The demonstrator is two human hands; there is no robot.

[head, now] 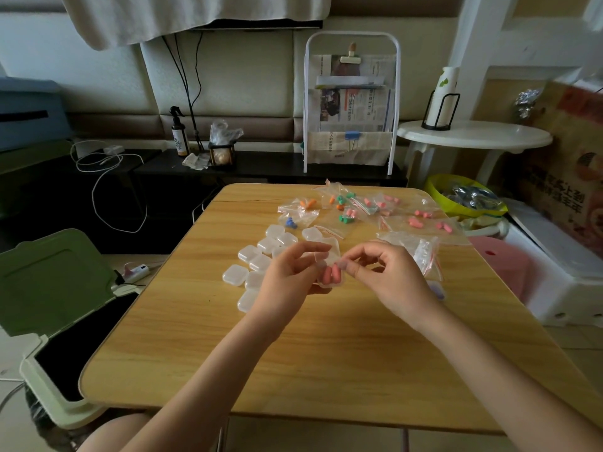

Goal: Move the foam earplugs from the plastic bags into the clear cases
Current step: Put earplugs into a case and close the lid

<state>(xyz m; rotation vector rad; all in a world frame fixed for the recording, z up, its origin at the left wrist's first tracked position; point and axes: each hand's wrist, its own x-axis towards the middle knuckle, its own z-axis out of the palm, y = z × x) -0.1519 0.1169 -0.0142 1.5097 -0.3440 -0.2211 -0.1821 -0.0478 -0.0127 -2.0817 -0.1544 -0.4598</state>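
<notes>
My left hand (287, 272) and right hand (388, 275), fingers curled, pinch one small plastic bag (329, 272) holding pink earplugs (331, 273) between them, just nearer me than the clear cases (257, 259).

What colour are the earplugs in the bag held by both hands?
Pink earplugs, seen in the head view.

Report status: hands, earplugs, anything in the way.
Both hands pinching one bag, pink earplugs inside. Cases shut on table. Nothing blocking.

dim, soft indoor light; dark corners, wide-angle bending at edges
</notes>
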